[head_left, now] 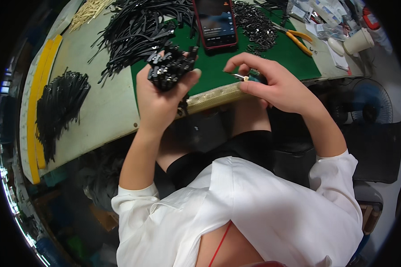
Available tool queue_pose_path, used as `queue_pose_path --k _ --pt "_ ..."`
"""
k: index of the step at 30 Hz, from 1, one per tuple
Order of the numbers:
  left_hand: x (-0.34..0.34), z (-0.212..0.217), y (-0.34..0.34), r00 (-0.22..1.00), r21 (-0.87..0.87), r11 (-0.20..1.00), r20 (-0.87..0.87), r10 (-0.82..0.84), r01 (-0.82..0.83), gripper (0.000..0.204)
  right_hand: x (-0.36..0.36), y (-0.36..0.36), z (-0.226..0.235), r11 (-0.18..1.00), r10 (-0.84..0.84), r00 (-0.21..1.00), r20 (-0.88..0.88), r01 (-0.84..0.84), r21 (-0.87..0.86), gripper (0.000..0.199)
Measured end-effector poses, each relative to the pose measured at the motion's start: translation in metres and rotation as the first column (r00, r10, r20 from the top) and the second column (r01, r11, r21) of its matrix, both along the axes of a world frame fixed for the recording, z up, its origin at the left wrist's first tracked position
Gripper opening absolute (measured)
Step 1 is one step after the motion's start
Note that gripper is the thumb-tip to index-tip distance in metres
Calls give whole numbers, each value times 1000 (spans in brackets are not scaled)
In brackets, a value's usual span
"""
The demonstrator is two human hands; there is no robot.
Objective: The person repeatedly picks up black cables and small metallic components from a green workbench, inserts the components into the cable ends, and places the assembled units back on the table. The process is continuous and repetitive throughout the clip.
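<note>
Head view, looking down at a seated person in a white shirt.

Left hand (pixel 158 91): raised over the near edge of the surface (pixel 107 111), fingers curled tight around a bundle of black clips (pixel 170 67). The bundle sticks up out of the fist, with the thumb pressed against its right side. It sits above the left edge of the green mat (pixel 280 53).

Right hand (pixel 272 84): held just right of the left hand, over the front edge of the mat. Thumb and forefinger are pinched together on a small pale part with a thin metal pin (pixel 241 77); the pin points left toward the bundle but is apart from it. The other fingers are curled loosely. What lies under the palm cannot be made out.

Around them:
- phone (pixel 217 22) with a red case, lying on the mat beyond the hands, screen lit.
- heap of long black straps (pixel 138 31) at the far left of the mat, spilling onto the bare surface.
- second, smaller pile of black straps (pixel 58 107) well to the left, near the yellow edging (pixel 35 115).
- heap of small dark metal pieces (pixel 254 24) right of the phone.
- orange-handled pliers (pixel 296 40) beside that heap.
- paper cup (pixel 358 42) at the far right corner.
- fan (pixel 370 104) below the surface, on the right.
</note>
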State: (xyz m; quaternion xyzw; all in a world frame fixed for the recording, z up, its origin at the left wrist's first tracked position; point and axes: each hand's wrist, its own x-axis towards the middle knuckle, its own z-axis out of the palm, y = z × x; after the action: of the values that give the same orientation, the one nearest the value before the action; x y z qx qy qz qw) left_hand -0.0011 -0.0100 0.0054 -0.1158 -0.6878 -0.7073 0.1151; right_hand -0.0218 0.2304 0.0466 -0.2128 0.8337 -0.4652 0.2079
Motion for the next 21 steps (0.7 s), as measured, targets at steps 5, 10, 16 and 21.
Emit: queue_pose_path --k 5,10,16,21 --pt "-2 3 7 986 -179 981 -160 47 -76 20 22 -31 10 860 -43 972 230 153 -487 30" --pt "4 6 3 927 -398 899 -375 24 -184 24 23 -34 5 842 3 961 277 146 -519 37" --pt "-1 4 6 767 -432 835 -642 -20 -340 36 30 -35 10 799 10 883 469 276 -535 27" --pt "-4 4 -1 783 -534 782 -615 -99 -320 40 32 -38 -6 880 -135 979 155 191 -436 25"
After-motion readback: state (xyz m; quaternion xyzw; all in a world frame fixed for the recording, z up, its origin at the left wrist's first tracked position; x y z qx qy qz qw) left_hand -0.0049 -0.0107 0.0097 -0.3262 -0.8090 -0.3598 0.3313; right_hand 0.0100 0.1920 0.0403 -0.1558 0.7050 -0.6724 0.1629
